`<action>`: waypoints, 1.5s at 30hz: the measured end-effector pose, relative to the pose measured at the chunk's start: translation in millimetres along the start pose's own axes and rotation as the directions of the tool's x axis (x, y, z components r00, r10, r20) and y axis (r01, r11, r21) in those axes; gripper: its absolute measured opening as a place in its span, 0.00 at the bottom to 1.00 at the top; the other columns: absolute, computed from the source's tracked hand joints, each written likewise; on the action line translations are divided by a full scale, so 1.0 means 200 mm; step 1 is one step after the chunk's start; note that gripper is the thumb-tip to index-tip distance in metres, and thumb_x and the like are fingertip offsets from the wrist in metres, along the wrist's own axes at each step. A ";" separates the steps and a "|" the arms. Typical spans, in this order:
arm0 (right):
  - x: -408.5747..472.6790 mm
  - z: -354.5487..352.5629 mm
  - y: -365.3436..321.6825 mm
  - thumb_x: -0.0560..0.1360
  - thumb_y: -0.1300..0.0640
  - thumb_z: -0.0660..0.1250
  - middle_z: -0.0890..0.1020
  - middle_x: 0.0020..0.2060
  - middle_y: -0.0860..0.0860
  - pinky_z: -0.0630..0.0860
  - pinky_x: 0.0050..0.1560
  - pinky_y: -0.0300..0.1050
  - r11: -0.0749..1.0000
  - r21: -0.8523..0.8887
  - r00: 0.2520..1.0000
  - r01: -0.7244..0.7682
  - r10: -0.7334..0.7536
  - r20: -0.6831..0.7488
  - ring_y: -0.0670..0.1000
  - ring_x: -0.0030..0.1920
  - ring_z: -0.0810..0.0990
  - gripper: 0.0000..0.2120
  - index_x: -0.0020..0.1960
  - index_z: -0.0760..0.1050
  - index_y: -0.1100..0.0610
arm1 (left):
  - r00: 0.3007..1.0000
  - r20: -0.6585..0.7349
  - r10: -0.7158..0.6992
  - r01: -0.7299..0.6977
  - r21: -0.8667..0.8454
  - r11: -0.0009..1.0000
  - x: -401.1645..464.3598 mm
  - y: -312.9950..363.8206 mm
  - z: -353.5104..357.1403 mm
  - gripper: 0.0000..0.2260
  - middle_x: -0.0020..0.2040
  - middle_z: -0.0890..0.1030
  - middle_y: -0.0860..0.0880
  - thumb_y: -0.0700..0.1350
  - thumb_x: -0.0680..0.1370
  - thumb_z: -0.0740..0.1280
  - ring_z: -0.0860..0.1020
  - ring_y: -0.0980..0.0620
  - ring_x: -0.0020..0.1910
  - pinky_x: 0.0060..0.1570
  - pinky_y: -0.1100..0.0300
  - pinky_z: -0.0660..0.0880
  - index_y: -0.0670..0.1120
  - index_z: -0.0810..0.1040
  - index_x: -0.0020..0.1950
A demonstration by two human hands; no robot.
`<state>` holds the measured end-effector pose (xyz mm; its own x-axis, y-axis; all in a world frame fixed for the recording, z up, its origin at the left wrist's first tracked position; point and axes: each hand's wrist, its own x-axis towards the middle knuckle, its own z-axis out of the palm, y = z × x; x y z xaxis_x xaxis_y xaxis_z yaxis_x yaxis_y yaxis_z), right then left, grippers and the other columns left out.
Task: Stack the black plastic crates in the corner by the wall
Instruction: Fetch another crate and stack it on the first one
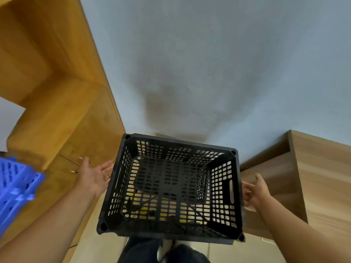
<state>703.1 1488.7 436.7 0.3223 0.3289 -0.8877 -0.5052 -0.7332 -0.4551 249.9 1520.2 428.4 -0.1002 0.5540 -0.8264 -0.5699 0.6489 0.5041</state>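
Both hands are released: neither has a grip on anything. The left hand (95,176) is open, palm turned toward the crate, fingers straight, its fingertips just beside the crate's left wall. Whether they touch the wall cannot be told. The right hand (255,192) is likewise open, palm facing inward, fingers relaxed, just beside the right wall near the slotted handle hole; contact there cannot be told either.

The black crate (171,186) sits between the two hands, open side up, with perforated walls and a perforated bottom. Through the holes in its bottom, more black lattice and small yellow patches show below; what they belong to cannot be told. The crate's far edge lies near the pale blue-grey wall (209,63), in the corner formed with the yellow-brown wooden cabinet (57,101) on the left.

A lighter wooden cabinet (313,177) stands to the right of the crate, against the same wall. A blue plastic crate (17,186) shows at the left edge of the view, blurred. The person's dark trouser legs (144,249) appear beneath the black crate's near edge, above the light floor (98,247).
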 end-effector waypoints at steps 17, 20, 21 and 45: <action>0.58 0.25 -0.25 0.78 0.36 0.47 0.77 0.59 0.63 0.67 0.65 0.62 0.997 -0.006 0.994 -0.076 0.075 -0.078 0.63 0.63 0.73 0.33 0.61 0.72 0.62 | 0.992 -0.105 -0.069 0.075 0.063 0.995 0.82 0.16 0.39 0.37 0.71 0.69 0.42 0.67 0.76 0.41 0.65 0.43 0.71 0.71 0.45 0.58 0.41 0.68 0.67; 0.70 0.28 -0.28 0.78 0.36 0.47 0.78 0.48 0.59 0.65 0.68 0.62 0.997 -0.002 0.993 -0.082 0.082 -0.090 0.60 0.57 0.75 0.32 0.65 0.70 0.61 | 0.990 -0.126 -0.063 0.073 0.080 0.994 0.94 0.16 0.47 0.34 0.70 0.70 0.42 0.68 0.76 0.43 0.66 0.43 0.69 0.66 0.47 0.62 0.42 0.71 0.61; 0.74 0.29 -0.29 0.78 0.36 0.48 0.78 0.48 0.58 0.64 0.68 0.62 0.996 -0.001 0.992 -0.086 0.085 -0.092 0.60 0.57 0.75 0.32 0.66 0.70 0.61 | 0.989 -0.133 -0.057 0.070 0.092 0.993 0.97 0.15 0.49 0.34 0.70 0.70 0.43 0.67 0.76 0.43 0.66 0.44 0.70 0.65 0.47 0.62 0.42 0.71 0.62; 1.02 0.37 -0.30 0.79 0.38 0.47 0.74 0.65 0.61 0.64 0.69 0.60 0.995 -0.053 0.987 -0.084 0.076 -0.140 0.60 0.64 0.72 0.31 0.68 0.68 0.60 | 0.982 -0.184 -0.036 0.085 0.266 0.960 1.30 0.09 0.63 0.32 0.70 0.70 0.47 0.63 0.79 0.42 0.65 0.47 0.70 0.71 0.47 0.59 0.44 0.69 0.69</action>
<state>740.1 1642.7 277.7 0.3920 0.1859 -0.9010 -0.4871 -0.7889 -0.3747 316.3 1742.4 254.9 -0.2278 0.4252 -0.8759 -0.3383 0.8090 0.4807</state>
